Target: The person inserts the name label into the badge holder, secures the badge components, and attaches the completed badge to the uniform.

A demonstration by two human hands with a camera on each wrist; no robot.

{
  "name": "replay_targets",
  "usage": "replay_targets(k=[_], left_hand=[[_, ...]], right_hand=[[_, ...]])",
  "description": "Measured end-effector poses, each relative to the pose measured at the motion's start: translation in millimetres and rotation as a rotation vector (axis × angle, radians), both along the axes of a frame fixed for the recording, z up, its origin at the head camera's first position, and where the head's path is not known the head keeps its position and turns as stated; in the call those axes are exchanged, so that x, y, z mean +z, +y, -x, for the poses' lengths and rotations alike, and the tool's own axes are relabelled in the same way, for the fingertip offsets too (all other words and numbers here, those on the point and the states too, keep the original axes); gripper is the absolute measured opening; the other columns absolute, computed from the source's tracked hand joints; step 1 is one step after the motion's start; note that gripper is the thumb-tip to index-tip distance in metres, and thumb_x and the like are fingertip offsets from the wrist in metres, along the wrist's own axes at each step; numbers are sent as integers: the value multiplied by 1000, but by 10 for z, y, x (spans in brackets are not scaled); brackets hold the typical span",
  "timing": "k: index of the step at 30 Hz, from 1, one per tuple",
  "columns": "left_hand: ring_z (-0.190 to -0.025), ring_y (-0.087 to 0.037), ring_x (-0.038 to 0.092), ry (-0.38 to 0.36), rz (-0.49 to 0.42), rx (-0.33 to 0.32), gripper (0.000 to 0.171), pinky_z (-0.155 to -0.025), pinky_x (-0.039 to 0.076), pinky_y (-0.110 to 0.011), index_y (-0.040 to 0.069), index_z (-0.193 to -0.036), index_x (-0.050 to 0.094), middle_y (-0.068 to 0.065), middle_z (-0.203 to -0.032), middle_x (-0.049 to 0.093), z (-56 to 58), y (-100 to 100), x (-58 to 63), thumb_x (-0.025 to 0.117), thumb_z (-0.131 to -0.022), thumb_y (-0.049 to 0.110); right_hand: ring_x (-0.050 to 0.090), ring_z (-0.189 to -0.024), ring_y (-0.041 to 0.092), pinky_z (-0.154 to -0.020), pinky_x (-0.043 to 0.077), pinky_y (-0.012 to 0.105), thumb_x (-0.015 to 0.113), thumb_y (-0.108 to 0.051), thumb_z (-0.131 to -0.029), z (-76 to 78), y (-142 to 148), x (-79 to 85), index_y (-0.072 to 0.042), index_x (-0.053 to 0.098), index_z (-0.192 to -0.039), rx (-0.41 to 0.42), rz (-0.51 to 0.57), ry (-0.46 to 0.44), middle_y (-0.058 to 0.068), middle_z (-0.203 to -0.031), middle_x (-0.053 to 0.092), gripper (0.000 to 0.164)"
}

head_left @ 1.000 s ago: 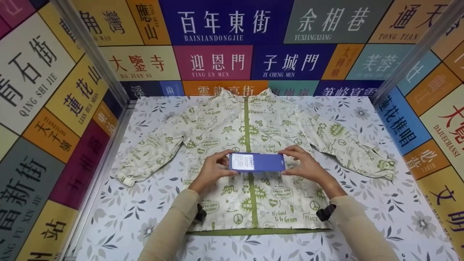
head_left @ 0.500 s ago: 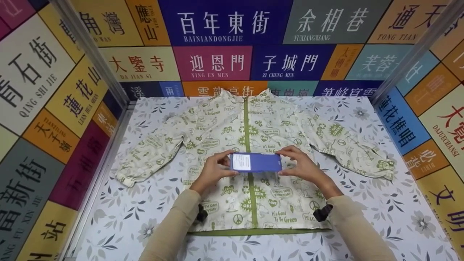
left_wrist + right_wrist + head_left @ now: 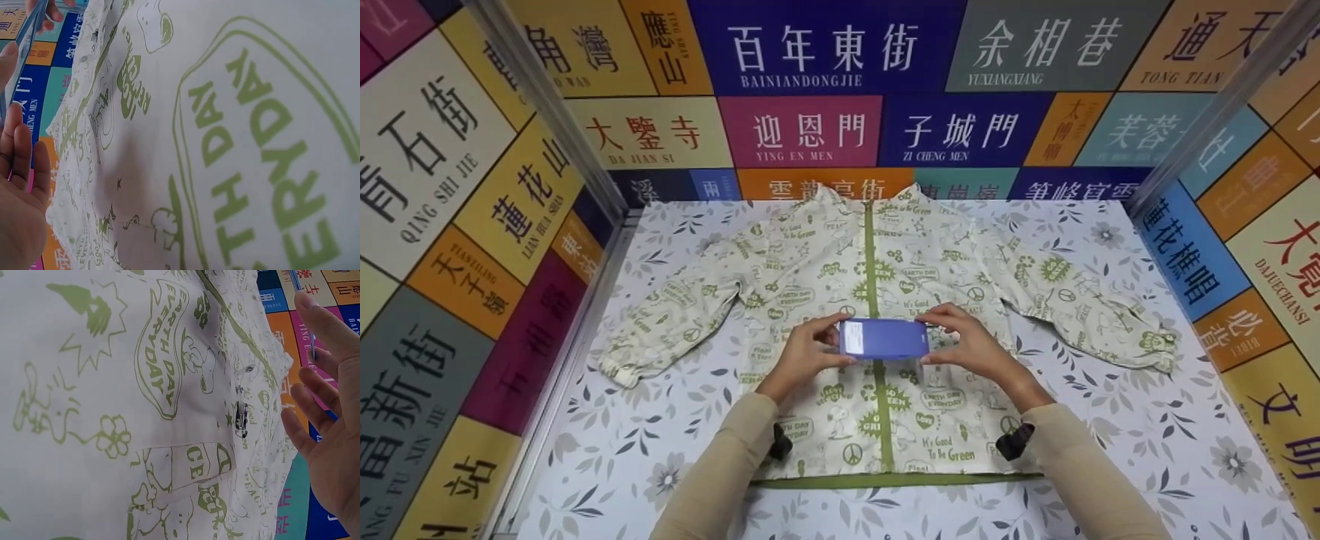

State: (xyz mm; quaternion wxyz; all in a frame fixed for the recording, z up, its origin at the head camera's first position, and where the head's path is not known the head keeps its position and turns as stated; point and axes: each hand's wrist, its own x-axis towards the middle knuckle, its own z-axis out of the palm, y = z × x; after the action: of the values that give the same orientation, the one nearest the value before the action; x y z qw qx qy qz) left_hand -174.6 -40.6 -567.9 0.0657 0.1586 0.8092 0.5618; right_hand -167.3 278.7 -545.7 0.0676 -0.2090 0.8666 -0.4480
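Note:
Both hands hold a small flat blue case (image 3: 889,339) above the jacket in the head view. A white label shows at its left end. My left hand (image 3: 810,351) pinches that end between thumb and fingers. The right hand (image 3: 971,346) pinches the opposite end the same way. In each wrist view only a thin edge of the case shows beside the thumb. Beneath lies a white jacket (image 3: 840,262) with green cartoon and slogan print, spread front up, its sleeves out to both sides. A green strip (image 3: 871,262) runs down its middle.
The jacket lies on a table (image 3: 1155,442) covered with a grey leaf pattern. Panels with Chinese street names (image 3: 825,45) enclose it at the back and both sides. Black wrist devices (image 3: 1014,441) sit at both wrists.
My right hand has moved left, toward the left hand, with its end of the case. The case looks shorter, and less of the white label shows. The jacket has stayed put.

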Motion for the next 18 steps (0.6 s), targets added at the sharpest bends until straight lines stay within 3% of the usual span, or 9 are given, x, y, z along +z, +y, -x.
replay_targets(k=[6,11,18], left_hand=[[-84,-18,61,17,-9,-33,77,-82,58,-32,6,-137,59,-11,-93,65,-6,28,-3,91,-68,16],[-86,-24,62,6,-17,-35,78,-85,58,-36,3,-137,58,-14,-95,66,-6,33,-1,91,-68,15],[-87,-18,62,13,21,-33,79,-84,58,-32,2,-137,57,-12,-98,67,-4,36,4,91,-67,15]], right_hand=[[50,-127,34,-101,46,60,87,-25,-74,-14,-47,-23,-10,58,-138,26,20,-14,6,-133,52,72],[51,-126,31,-101,45,60,86,-21,-74,-8,-76,-32,-12,59,-137,19,30,-6,7,-132,54,70],[51,-125,33,-100,44,59,86,-22,-74,12,-93,-25,-9,59,-137,22,29,-19,7,-132,54,69]])
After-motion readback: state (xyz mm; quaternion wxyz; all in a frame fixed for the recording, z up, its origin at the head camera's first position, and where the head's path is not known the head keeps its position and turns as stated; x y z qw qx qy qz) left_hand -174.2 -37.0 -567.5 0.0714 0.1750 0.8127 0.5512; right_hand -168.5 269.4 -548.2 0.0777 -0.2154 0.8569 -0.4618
